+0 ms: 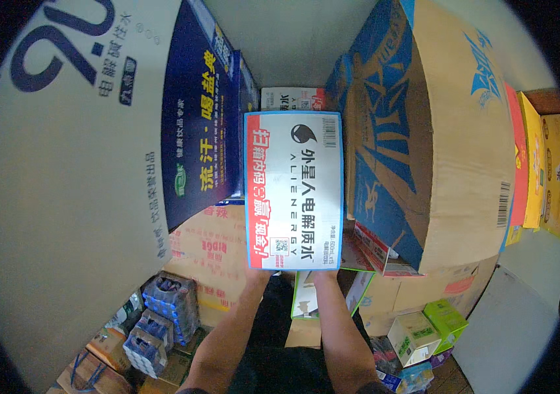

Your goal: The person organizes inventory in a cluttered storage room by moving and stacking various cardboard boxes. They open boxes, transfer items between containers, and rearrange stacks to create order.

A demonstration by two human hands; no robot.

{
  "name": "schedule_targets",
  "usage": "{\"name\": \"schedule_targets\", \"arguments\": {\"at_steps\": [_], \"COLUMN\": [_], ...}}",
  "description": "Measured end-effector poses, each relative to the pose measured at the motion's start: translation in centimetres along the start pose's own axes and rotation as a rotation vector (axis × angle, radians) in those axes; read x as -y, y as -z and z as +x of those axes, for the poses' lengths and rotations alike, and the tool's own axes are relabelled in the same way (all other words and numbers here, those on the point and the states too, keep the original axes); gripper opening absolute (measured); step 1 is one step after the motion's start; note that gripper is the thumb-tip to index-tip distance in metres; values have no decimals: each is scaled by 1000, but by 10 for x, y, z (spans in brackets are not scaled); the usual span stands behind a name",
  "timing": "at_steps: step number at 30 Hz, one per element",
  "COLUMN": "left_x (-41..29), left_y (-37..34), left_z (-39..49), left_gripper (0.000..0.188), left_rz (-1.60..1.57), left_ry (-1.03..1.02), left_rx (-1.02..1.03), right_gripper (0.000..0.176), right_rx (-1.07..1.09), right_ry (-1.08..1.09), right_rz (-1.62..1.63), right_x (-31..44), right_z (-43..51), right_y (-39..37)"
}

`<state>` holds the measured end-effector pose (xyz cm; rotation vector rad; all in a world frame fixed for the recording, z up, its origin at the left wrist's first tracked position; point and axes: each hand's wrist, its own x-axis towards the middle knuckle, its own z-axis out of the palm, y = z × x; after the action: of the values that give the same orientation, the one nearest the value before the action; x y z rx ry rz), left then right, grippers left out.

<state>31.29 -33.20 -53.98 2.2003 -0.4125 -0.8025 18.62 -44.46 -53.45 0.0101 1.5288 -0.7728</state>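
A white drinks carton with a red band and blue edges (294, 192) is held out in front of me, its printed top facing up. My left hand (259, 275) is at the near left corner and my right hand (326, 276) at the near right corner. Both grip the carton, their fingers mostly hidden beneath or behind it. Beyond its far edge a similar white and red carton (287, 98) is partly covered. An opened white box with green edges (305, 298) lies below, near my right forearm.
Dark blue cartons (206, 118) flank the left, beside a large white carton (78, 147). A brown and blue carton (467, 147) stands close on the right. Wrapped bottle packs (171, 300) lie lower left; small green and cream boxes (415, 337) lie lower right.
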Motion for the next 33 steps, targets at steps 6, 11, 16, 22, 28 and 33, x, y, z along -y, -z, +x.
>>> {"name": "schedule_targets", "arguments": {"at_steps": [6,11,16,22,28,33], "left_x": [-34,-86,-101,-77,-51,46], "left_y": [-20,-33,-34,-39,-58,-52], "left_z": [61,116,161,180,74,7], "left_gripper": [49,57,57,54,36,24], "left_rz": [-450,-1044,-1453,-1617,-747,-358], "left_ry": [452,663,393,287,520,513], "left_rx": [219,396,384,876,473,469], "right_gripper": [38,33,31,31,33,27], "right_rx": [88,26,198,662,666,401], "right_ry": [-169,-151,-313,-174,-282,-177], "right_rz": [-206,-83,-42,4,-410,-453], "right_x": [19,20,44,23,84,138], "right_z": [43,77,39,61,-16,-7], "right_y": [-37,-70,-125,-90,43,158]}}
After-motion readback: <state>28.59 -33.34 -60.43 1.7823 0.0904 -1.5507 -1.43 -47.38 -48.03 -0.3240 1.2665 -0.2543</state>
